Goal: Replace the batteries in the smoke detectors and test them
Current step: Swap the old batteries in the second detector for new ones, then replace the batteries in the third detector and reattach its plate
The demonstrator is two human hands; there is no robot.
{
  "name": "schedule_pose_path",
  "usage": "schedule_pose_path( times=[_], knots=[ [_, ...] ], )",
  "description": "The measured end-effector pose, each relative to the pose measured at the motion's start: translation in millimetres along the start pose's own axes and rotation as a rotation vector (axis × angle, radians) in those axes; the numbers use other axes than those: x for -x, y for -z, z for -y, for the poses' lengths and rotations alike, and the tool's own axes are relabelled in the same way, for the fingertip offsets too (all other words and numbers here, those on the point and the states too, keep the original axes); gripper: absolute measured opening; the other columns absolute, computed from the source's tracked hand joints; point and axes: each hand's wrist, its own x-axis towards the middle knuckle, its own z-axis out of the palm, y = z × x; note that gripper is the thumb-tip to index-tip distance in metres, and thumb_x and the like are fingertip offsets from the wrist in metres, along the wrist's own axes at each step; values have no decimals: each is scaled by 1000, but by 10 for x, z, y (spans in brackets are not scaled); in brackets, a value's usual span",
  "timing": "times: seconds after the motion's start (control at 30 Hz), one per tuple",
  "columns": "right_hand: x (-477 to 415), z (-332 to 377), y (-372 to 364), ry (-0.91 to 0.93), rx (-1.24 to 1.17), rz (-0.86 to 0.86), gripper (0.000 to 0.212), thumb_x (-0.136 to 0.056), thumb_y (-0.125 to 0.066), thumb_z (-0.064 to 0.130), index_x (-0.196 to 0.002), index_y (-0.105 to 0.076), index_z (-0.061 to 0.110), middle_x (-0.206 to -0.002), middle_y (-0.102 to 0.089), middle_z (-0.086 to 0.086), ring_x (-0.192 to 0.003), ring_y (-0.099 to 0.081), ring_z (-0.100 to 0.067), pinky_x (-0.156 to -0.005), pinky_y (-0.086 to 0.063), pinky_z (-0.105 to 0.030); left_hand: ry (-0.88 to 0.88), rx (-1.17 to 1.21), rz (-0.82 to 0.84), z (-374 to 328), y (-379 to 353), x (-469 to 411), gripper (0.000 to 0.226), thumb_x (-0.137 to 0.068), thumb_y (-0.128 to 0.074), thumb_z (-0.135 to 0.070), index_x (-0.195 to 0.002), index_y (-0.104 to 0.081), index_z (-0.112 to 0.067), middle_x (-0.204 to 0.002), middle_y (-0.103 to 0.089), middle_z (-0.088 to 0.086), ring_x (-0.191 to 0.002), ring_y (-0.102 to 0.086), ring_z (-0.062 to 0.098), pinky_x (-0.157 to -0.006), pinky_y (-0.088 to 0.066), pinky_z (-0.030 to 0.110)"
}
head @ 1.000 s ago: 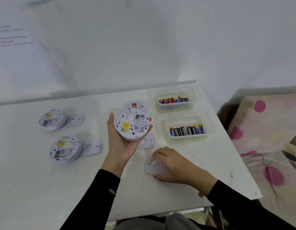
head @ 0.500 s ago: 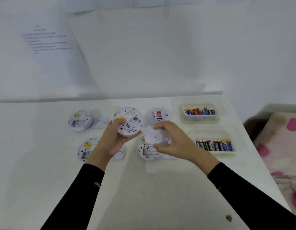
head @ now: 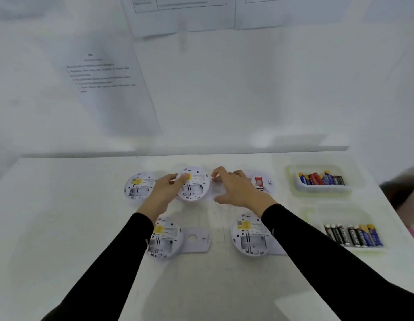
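detector in left hand, plate in right hand, now at table

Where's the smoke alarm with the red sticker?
Head view: the red-sticker smoke detector lies in the far row, between the right hand and the far battery tray.

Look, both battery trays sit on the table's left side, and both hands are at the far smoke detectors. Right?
No. The head view shows the far tray and near tray on the table's right side, not left. The left hand, gripping a smoke detector, and right hand, holding a mounting plate, are indeed there.
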Motion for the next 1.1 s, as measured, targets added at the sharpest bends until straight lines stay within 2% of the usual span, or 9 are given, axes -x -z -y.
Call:
schedule_pose_path(
  times=[0.17,0.33,0.47,0.67,0.83,0.9,0.97,1.03,1.1],
  knots=[
    [-170,-22,-21,-49,43,18,60,-78,-71,32,-124,-35,19,-133,-59,2,-116,-54,-21,-109,-24,-30,-15,-103,2,6,-38,-145,32,-91,-70,-36,-109,-60,-11,-99,-63,5,-91,-62,20,-72,-52,30],
    [-155,-55,19,-47,55,22,71,-77,-74,35,-134,-35,20,-137,-55,3,-126,-48,-20,-113,-20,-30,-137,-302,-31,67,-47,-237,23,-92,-67,-41,-96,-65,-19,-88,-65,-7,-87,-62,15,-70,-51,26],
    [48,-173,191,-50,-48,-125,63,-80,-72,36,-134,-42,25,-139,-50,6,-132,-40,-19,-111,-25,-30,-219,-389,-54,68,-62,-238,19,-93,-66,-40,-89,-71,-23,-74,-63,-20,-70,-61,-1,-56,-40,11],
    [501,-595,320,-245,-247,-150,105,-60,-86,47,-144,-25,30,-146,-34,5,-134,-29,-18,-107,-34,-37,-212,-443,-124,56,-84,-262,42,-91,-68,-42,-122,-65,-14,-114,-62,2,-100,-58,20,-84,-41,29],
    [583,-766,193,-285,-244,-146,108,-59,-86,39,-144,-19,32,-137,-38,0,-125,-35,-25,-100,-37,-38,-356,-495,-126,-225,-342,-31,22,-93,-67,-27,-113,-69,-18,-112,-62,1,-117,-54,24,-108,-34,38],
    [622,-741,194,-251,-241,-217,99,-60,-84,36,-139,-25,31,-131,-41,1,-118,-39,-25,-95,-36,-36,-402,-435,-55,-282,-491,78,15,-92,-68,-26,-107,-68,-26,-110,-62,-2,-112,-58,21,-105,-42,42],
    [679,-665,243,-205,-223,-291,95,-59,-83,34,-136,-27,33,-129,-42,2,-116,-40,-24,-97,-36,-41,-415,-360,45,-346,-657,260,21,-94,-66,-30,-114,-63,-29,-116,-60,-7,-111,-56,13,-95,-49,24],
    [768,-540,352,-129,-243,-329,96,-58,-82,34,-136,-25,37,-131,-41,3,-117,-41,-23,-100,-36,-44,-376,-281,201,-430,-851,474,42,-94,-64,-40,-133,-52,-28,-129,-54,-11,-119,-51,7,-89,-43,10],
    [905,-393,499,-16,-224,-350,99,-58,-80,38,-138,-22,39,-133,-40,5,-118,-43,-21,-102,-36,-42,-292,-137,372,-525,-1034,660,73,-85,-63,-58,-147,-37,-31,-141,-46,-12,-130,-46,8,-103,-43,23]
  ],
)
